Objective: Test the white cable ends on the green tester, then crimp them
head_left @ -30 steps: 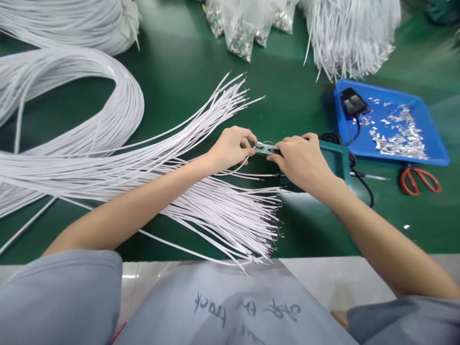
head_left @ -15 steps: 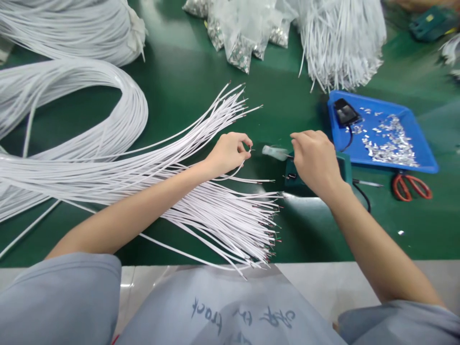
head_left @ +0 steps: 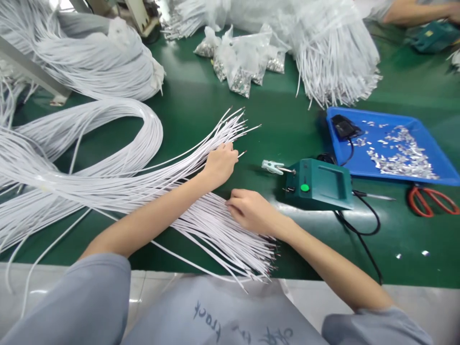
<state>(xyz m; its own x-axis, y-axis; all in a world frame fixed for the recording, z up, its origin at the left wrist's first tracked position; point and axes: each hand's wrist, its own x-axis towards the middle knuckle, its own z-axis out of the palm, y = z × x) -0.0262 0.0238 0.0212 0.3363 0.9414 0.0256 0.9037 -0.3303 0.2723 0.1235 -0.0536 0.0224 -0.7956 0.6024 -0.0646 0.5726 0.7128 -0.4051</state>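
My left hand is closed on a white cable, whose stripped tip pokes out past the fingers. It lies against the upper fan of white cables. My right hand rests over the lower fan of cables, its fingers drawn together; what they pinch, if anything, is hidden. Right of both hands stands a green box with a lit green button. A pale clothespin-like clip sticks out from its left side on a metal rod.
A blue tray holds small silvery pieces and a black device. Red-handled scissors and a pen-like tool lie nearby. Bags of metal parts, bundled cables and coiled cables lie around. Another person's arm shows at the far right.
My right hand has left the green box and moved left and down to the lower cables, uncovering the box. My left hand has drawn back left with its cable. The view has shifted slightly.
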